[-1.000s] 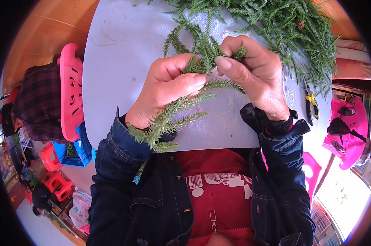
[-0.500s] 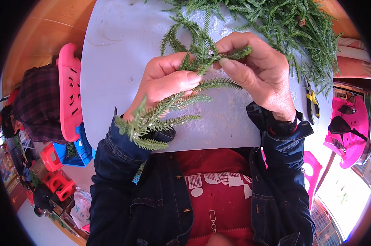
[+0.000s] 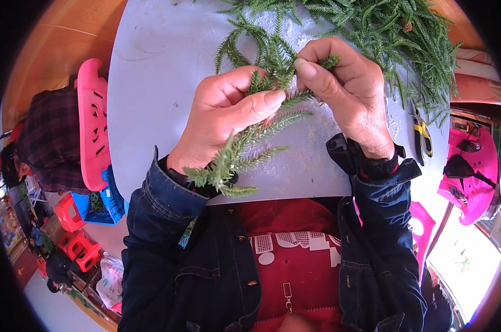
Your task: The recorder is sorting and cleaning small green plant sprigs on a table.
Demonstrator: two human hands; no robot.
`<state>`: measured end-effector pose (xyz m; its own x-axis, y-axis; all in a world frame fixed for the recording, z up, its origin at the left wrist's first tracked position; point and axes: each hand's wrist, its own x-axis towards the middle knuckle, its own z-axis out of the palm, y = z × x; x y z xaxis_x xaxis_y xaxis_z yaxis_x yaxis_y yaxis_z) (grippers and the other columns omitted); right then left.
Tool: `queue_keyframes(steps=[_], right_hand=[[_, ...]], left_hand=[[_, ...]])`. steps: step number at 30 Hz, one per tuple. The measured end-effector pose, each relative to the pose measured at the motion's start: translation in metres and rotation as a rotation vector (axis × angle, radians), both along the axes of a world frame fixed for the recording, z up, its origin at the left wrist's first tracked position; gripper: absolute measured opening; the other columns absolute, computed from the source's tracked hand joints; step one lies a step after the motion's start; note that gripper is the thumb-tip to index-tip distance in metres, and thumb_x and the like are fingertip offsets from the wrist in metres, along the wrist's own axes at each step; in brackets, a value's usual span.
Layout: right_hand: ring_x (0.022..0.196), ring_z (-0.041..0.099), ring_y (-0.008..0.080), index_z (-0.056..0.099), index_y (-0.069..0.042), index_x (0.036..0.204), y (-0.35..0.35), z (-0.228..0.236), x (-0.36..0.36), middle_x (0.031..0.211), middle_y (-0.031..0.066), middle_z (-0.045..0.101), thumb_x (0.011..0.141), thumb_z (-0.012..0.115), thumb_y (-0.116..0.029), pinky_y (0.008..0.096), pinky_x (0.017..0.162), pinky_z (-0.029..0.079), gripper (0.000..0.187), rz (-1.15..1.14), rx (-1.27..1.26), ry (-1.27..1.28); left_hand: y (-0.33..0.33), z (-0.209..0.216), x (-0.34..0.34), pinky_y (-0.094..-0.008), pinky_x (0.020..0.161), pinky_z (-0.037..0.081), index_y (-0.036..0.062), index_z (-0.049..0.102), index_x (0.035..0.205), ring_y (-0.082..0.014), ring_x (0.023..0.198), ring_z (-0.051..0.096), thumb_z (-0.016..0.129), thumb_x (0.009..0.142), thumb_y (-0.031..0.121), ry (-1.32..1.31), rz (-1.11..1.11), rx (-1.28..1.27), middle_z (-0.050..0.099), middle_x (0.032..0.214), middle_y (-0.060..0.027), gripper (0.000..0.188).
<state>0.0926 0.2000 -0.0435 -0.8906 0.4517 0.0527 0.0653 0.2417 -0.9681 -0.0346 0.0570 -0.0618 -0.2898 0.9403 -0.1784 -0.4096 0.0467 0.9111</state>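
Above the table, both hands hold an artificial pine garland point(image 3: 245, 149) made of green needled sprigs. My left hand point(image 3: 223, 113) is closed round its stem, thumb on top, and several sprigs trail below it toward my left cuff. Thumb and forefinger of my right hand point(image 3: 347, 91) pinch a short sprig, whose tip point(image 3: 330, 62) pokes out beyond the fingers. Between the hands the sprigs cross, and the exact joint is hidden by needles and fingertips. A looped part of the garland point(image 3: 236, 47) extends past my hands toward the far side.
A heap of green pine sprigs point(image 3: 383, 44) covers the table's far right. Yellow-and-black pliers point(image 3: 422, 135) lie by the right edge of the pale table point(image 3: 145, 110). Left are a pink chair point(image 3: 93, 127), a blue crate point(image 3: 107, 205) and red stools point(image 3: 79, 246); a pink chair point(image 3: 474, 171) stands right.
My left hand has shifted right along with the trailing sprigs. My right hand has moved slightly up and left, its pinch now closer to the crossing sprigs.
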Motion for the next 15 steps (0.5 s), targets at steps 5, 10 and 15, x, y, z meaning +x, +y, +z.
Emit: queue_keyframes(steps=[5,10,15], right_hand=[[0.073,0.055,0.0064,0.056,0.003,0.096,0.0,-0.004,-0.001,0.081,0.0026,0.058,0.088,0.057,-0.007,0.0184,0.064,0.044,0.012,0.036,0.064,0.066],[0.077,0.057,0.0075,0.056,0.003,0.097,0.006,0.0,0.003,0.086,0.0047,0.058,0.089,0.056,-0.006,0.0195,0.067,0.046,0.013,0.112,0.22,0.117],[0.078,0.057,0.0085,0.055,0.004,0.097,0.007,0.008,0.008,0.086,0.0056,0.059,0.088,0.056,-0.006,0.0208,0.069,0.046,0.013,0.189,0.163,0.012]], left_hand=[[0.002,0.0,-0.001,-0.0192,0.053,0.037,-0.001,0.061,0.094,-0.0054,0.06,0.047,0.06,0.085,0.014,-0.026,0.033,-0.004,0.058,0.075,-0.0017,0.018],[-0.001,-0.001,-0.003,-0.019,0.052,0.038,-0.0004,0.061,0.096,-0.0061,0.059,0.048,0.06,0.084,0.014,-0.027,0.024,-0.02,0.062,0.08,-0.0045,0.019],[-0.002,0.007,0.002,-0.0199,0.051,0.036,-0.0023,0.06,0.088,-0.0045,0.058,0.045,0.058,0.087,0.012,-0.123,0.089,-0.035,0.052,0.067,0.0005,0.014]])
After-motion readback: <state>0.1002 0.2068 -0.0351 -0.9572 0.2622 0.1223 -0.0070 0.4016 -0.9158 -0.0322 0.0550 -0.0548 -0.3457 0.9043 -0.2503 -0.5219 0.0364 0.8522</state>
